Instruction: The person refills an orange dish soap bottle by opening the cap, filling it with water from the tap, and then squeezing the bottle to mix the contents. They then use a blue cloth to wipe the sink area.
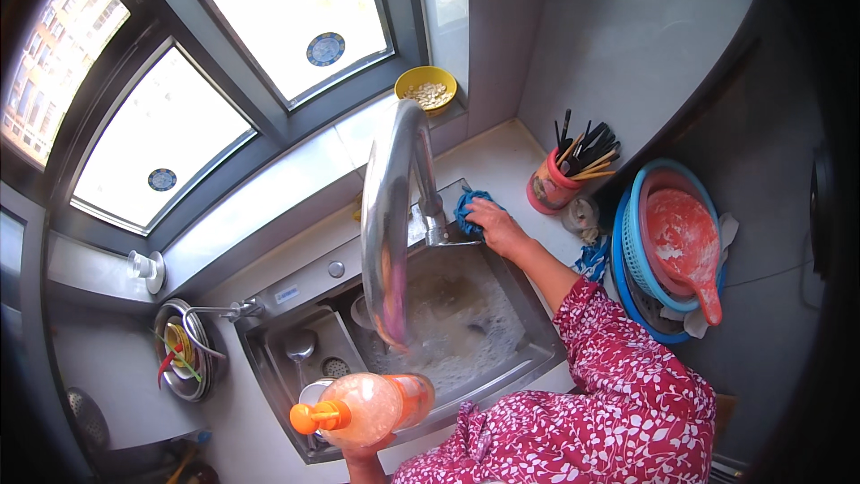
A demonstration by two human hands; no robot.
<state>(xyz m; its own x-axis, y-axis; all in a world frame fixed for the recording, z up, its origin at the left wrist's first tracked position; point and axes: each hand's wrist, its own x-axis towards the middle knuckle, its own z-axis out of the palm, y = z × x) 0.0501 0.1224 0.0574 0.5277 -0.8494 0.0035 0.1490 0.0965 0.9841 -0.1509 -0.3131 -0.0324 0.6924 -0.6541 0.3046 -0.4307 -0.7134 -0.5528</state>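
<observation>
My left hand (366, 454) holds a clear plastic pump bottle (366, 405) with an orange cap and orange label, tipped on its side above the front of the sink. At the back right corner of the stainless steel sink (537, 356), my right hand (494, 220) grips a crumpled blue cloth (470, 210) beside the faucet base. A tall curved chrome faucet (384, 215) arches over the large basin. Cloudy, foamy water (463, 323) fills that basin, and a dark object in it is partly hidden. In the smaller left basin lies a metal ladle (301, 344).
A red utensil holder (554, 183) with chopsticks stands beside a glass jar (581, 215). Stacked plastic colanders and basins (628, 242) sit at right, topped by a red dipper (682, 228). Metal bowls (195, 386) stand at left. A yellow bowl (424, 75) rests on the windowsill.
</observation>
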